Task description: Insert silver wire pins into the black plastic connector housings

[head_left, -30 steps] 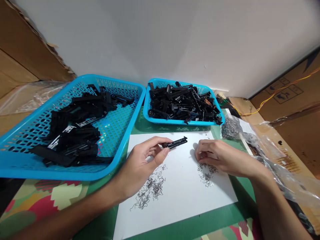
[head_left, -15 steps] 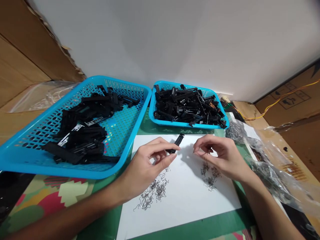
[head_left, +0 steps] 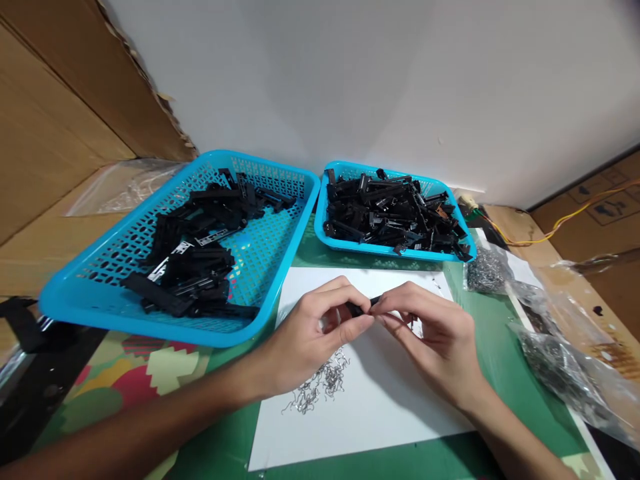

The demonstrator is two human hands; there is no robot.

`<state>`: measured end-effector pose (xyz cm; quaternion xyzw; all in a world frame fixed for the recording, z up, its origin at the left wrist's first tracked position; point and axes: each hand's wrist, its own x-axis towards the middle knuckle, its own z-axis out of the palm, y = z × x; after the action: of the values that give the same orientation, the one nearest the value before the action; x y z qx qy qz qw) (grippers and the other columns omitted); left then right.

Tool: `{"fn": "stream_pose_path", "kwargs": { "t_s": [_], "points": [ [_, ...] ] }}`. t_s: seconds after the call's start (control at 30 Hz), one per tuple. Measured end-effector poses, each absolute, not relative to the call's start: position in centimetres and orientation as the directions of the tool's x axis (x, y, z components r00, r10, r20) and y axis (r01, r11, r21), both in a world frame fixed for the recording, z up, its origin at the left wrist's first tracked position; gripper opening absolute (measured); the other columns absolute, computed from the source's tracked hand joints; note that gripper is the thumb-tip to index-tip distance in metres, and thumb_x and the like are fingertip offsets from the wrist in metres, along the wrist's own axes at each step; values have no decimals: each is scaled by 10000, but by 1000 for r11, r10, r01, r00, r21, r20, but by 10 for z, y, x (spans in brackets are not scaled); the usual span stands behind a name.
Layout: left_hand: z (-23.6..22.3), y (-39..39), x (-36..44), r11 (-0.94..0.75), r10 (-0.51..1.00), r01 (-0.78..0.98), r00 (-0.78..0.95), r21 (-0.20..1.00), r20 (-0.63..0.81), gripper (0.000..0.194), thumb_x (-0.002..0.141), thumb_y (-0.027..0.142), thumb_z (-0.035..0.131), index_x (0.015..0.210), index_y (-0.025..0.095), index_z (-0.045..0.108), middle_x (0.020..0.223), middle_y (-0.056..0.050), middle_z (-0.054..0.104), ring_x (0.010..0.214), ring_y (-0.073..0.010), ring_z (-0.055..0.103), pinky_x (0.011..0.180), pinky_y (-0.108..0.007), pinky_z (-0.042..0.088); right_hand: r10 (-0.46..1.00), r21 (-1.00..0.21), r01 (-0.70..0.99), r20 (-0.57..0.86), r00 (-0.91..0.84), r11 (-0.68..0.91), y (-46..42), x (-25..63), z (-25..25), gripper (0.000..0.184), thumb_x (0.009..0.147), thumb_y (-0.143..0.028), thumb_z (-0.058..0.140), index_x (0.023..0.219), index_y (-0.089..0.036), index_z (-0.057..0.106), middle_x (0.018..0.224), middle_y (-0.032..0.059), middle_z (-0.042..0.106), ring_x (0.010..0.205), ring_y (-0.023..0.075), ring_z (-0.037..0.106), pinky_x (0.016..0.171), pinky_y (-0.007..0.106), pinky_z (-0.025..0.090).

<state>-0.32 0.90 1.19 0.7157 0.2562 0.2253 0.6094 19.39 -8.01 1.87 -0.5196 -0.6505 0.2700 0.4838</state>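
My left hand (head_left: pixel 315 333) pinches a small black plastic part (head_left: pixel 361 307) above the white paper sheet (head_left: pixel 370 407). My right hand (head_left: pixel 430 333) meets it from the right, thumb and fingers pressed together at the part's end; whether a tiny metal clip sits in that pinch is hidden. A heap of small wire springs (head_left: pixel 323 387) lies on the paper just below my left hand. A second heap is covered by my right hand.
A large blue basket (head_left: pixel 280 267) at left and a smaller blue basket (head_left: pixel 380 250) behind the paper both hold black plastic parts. Plastic bags of metal pieces (head_left: pixel 550 360) lie along the right. Cardboard stands at left and right.
My right hand rose from the spring heap and came left to meet the black part. My left hand turned the part, now mostly hidden between the fingers. The view shifted left.
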Motion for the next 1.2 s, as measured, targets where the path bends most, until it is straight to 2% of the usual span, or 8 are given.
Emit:
{"fn": "stream_pose_path", "kwargs": {
  "t_s": [0.13, 0.27, 0.4, 0.6, 0.67, 0.77, 0.97, 1.2],
  "points": [
    [13, 9, -3, -125, 648, 88, 762, 988, 14, 175, 1029, 345, 638, 1038, 198, 733, 945, -14, 586, 823, -150, 549, 716, -266, 434, 877, -749, 534, 480, 30, 392, -79, 191, 18, 248, 958, -52, 650, 1048, -241, 782, 938, 57, 743, 844, 196, 702, 703, 340, 582],
    [12, 8, -4, -100, 672, 64, 740, 993, 20, 187, 1036, 349, 628, 1113, 213, 731, 1006, -25, 621, 906, -171, 593, 761, -275, 458, 775, -509, 714, 628, -74, 481, -80, 191, 14, 407, 943, 6, 606, 1204, -265, 762, 980, 80, 782, 781, 199, 681, 640, 351, 565],
    [9, 7, -5, -102, 670, 66, 742, 993, 19, 215, 1039, 362, 622, 1144, 218, 743, 1015, -32, 631, 923, -183, 599, 758, -281, 461, 731, -398, 761, 667, -144, 512, -83, 192, 8, 537, 909, 17, 644, 1354, -281, 686, 1031, 98, 794, 717, 195, 635, 576, 349, 528],
    [11, 6, -5, -77, 633, 50, 774, 996, 10, 228, 1025, 341, 640, 1181, 213, 746, 992, -18, 588, 815, -152, 565, 723, -286, 442, 699, -284, 822, 692, -181, 494, -85, 189, 11, 501, 884, 37, 658, 1305, -233, 665, 951, 90, 805, 701, 204, 666, 584, 351, 520],
    [13, 5, -5, -89, 622, 64, 783, 994, 5, 223, 1046, 343, 599, 1156, 205, 735, 1007, -22, 586, 836, -157, 560, 742, -291, 435, 703, -290, 813, 685, -192, 505, -86, 190, 13, 472, 872, 52, 653, 1260, -218, 665, 931, 89, 799, 690, 202, 667, 582, 345, 512],
    [17, 5, -7, -120, 612, 88, 790, 989, 5, 259, 1089, 355, 504, 1113, 202, 712, 1022, -31, 577, 895, -175, 547, 785, -301, 420, 741, -369, 774, 645, -186, 515, -86, 192, 14, 417, 885, 48, 639, 1191, -233, 689, 945, 85, 765, 704, 190, 656, 585, 328, 506],
    [23, 5, -10, -138, 554, 79, 832, 987, 11, 279, 1110, 344, 445, 981, 194, 642, 979, -20, 536, 908, -181, 518, 823, -315, 390, 775, -523, 693, 627, -82, 496, -88, 192, 11, 390, 908, 15, 648, 1114, -293, 769, 864, 22, 508, 615, 130, 533, 494, 278, 379],
    [25, 11, -11, -44, 549, 58, 835, 997, -25, 274, 1077, 395, 531, 918, 187, 612, 933, -2, 501, 820, -153, 485, 735, -282, 387, 843, -684, 540, 531, -93, 490, -86, 191, 17, 361, 904, 26, 651, 1149, -214, 762, 921, 53, 619, 713, 156, 644, 579, 293, 507]
  ]
}}
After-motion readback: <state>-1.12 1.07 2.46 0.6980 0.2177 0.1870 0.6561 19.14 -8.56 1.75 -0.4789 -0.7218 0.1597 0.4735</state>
